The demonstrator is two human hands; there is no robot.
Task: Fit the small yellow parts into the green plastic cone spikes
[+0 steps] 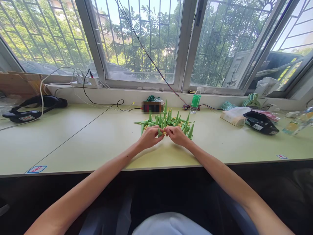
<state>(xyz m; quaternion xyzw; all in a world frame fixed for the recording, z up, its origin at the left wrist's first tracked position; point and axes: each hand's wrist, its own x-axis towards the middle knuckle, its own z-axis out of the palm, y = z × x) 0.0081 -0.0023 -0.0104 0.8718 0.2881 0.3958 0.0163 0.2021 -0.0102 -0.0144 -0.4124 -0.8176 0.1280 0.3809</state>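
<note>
My left hand (150, 137) is closed around a green plastic cone-shaped spike (159, 132), held just above the table. My right hand (178, 135) comes in from the other side with its thumb and fingers pinched on a small yellow piece (164, 133) at the spike's end. Whether the piece is seated in the spike is too small to tell. Right behind my hands is a pile of green cone spikes (165, 109), some upright and some lying down, with small yellow pieces scattered among them.
On the pale table (97, 143), a green-labelled bottle (195, 101) stands behind the pile near the window. A tissue box (232, 118) and a black headset strap (261, 123) lie to the right. Another black headset (34, 109) and white cables (42, 94) are at the left.
</note>
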